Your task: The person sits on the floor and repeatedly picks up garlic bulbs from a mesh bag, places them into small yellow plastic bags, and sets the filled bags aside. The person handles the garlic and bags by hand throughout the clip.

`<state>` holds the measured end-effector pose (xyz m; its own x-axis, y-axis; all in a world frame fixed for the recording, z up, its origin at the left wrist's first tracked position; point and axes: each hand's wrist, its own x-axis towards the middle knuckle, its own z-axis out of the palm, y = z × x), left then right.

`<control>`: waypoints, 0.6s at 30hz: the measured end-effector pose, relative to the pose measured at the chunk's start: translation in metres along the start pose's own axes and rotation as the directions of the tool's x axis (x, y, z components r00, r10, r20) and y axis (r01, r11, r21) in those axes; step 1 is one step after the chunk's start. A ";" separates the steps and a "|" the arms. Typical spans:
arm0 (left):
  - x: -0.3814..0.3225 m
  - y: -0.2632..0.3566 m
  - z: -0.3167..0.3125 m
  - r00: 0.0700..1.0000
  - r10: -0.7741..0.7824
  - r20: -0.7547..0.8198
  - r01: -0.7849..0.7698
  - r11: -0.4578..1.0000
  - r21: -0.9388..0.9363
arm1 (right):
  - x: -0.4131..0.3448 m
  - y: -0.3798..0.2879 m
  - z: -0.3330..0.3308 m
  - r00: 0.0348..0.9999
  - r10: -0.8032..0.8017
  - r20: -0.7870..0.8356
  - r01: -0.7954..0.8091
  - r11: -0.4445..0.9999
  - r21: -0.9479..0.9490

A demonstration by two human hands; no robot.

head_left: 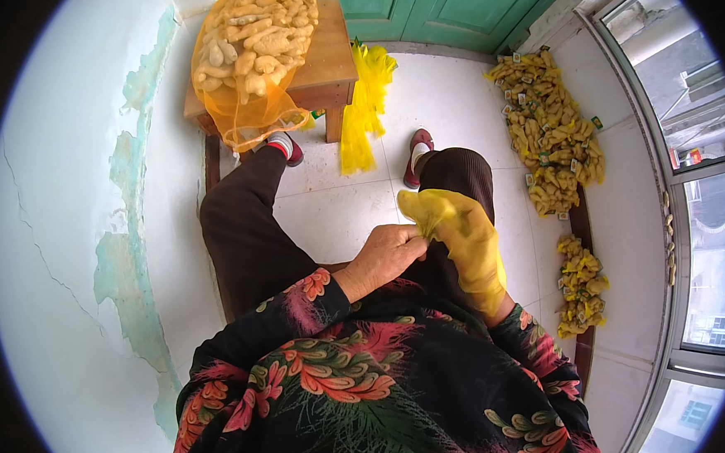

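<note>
My right hand is inside a yellow mesh bag, which covers it down to the wrist. The netting blurs the fingers, so whether they grip anything is unclear. With thumb and fingers, my left hand pinches the mesh near the right fingertips, above my right thigh. Ahead, on a wooden stool, rests a large orange mesh sack full of knobby tan ginger roots. A bunch of yellow mesh bags hangs from the stool's right side down to the floor.
Filled yellow mesh bags with small tags lie in a large heap along the right wall, with a smaller heap nearer me. A green door stands at the back. Peeling wall is on the left, a window on the right.
</note>
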<state>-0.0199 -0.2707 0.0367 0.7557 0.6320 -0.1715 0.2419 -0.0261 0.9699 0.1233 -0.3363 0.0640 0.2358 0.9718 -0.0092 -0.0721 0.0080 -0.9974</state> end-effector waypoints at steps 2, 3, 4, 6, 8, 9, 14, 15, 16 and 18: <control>0.001 -0.002 0.001 0.998 0.055 0.010 -0.056 0.998 0.036 | 0.004 0.005 -0.003 0.993 0.055 0.101 -0.087 0.935 0.343; 0.002 -0.003 0.002 0.997 0.070 0.017 -0.071 0.996 0.051 | 0.005 0.007 -0.004 0.995 0.076 0.058 -0.091 0.935 0.343; 0.003 -0.003 0.003 0.997 0.073 0.033 -0.075 0.996 0.044 | 0.002 0.008 -0.004 0.995 0.096 0.015 -0.096 0.934 0.344; 0.004 -0.005 0.002 0.979 0.203 0.018 -0.203 0.965 0.164 | -0.001 0.009 -0.006 0.985 0.169 -0.039 -0.149 0.937 0.316; 0.004 -0.007 0.000 0.964 0.265 0.014 -0.259 0.932 0.254 | -0.002 0.007 -0.008 0.979 0.203 -0.001 -0.186 0.900 0.393; 0.003 -0.007 -0.002 0.964 0.267 0.009 -0.258 0.920 0.294 | -0.002 0.006 -0.008 0.974 0.224 0.027 -0.214 0.879 0.425; -0.002 -0.002 -0.006 0.988 0.156 -0.021 -0.150 0.976 0.159 | -0.002 0.007 -0.006 0.973 -0.179 -0.143 0.113 0.918 -0.380; -0.002 0.002 -0.006 0.986 0.162 -0.035 -0.155 0.975 0.158 | 0.000 0.008 -0.007 0.949 -0.308 -0.072 0.207 0.777 -0.594; -0.003 0.006 -0.005 0.986 0.162 -0.041 -0.155 0.977 0.146 | -0.001 0.010 -0.008 0.963 -0.261 -0.066 0.180 0.807 -0.562; -0.004 0.015 -0.004 0.984 0.166 -0.062 -0.140 0.943 0.302 | 0.000 0.016 -0.011 0.961 -0.276 -0.030 0.205 0.777 -0.595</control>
<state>-0.0214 -0.2706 0.0522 0.7465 0.6654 0.0028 0.3059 -0.3469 0.8866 0.1330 -0.3391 0.0476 0.2752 0.9245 0.2639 0.5686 0.0649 -0.8201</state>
